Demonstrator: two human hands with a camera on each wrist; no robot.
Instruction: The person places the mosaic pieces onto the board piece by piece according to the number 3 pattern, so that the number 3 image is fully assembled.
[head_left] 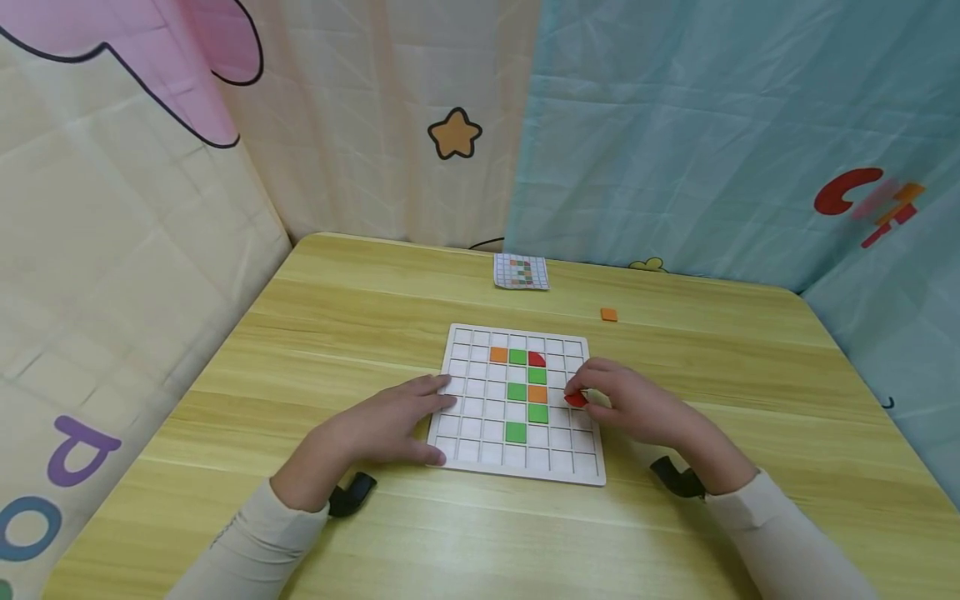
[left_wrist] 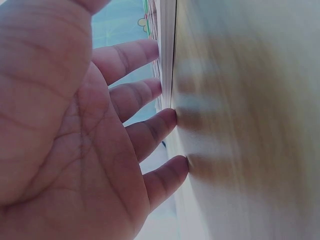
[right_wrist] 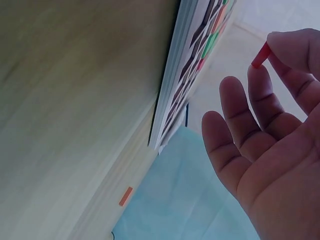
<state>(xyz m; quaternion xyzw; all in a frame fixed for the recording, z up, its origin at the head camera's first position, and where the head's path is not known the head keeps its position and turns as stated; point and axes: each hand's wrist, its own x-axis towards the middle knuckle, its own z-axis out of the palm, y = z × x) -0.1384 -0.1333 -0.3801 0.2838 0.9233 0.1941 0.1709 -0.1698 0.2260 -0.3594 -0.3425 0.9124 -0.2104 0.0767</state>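
A white grid board (head_left: 468, 450) lies on the table, with green, orange and red tiles set in some of its squares. One red tile with a rounded corner (head_left: 536, 359) sits in the upper part of the grid. Over the board's right side, my right hand (head_left: 637, 404) pinches another red tile (right_wrist: 261, 55) between thumb and fingers, held above the surface. My left hand (head_left: 386, 421) rests at the board's left edge, fingers spread and fairly straight, touching the edge and the table. Its palm fills much of the left wrist view.
Behind the board lies a small printed pattern card (head_left: 521, 272) showing a coloured grid. A loose orange tile (head_left: 609, 315) lies on the wooden table (head_left: 360, 308) at the back right. Printed curtains (head_left: 637, 125) hang along the table's far and side edges.
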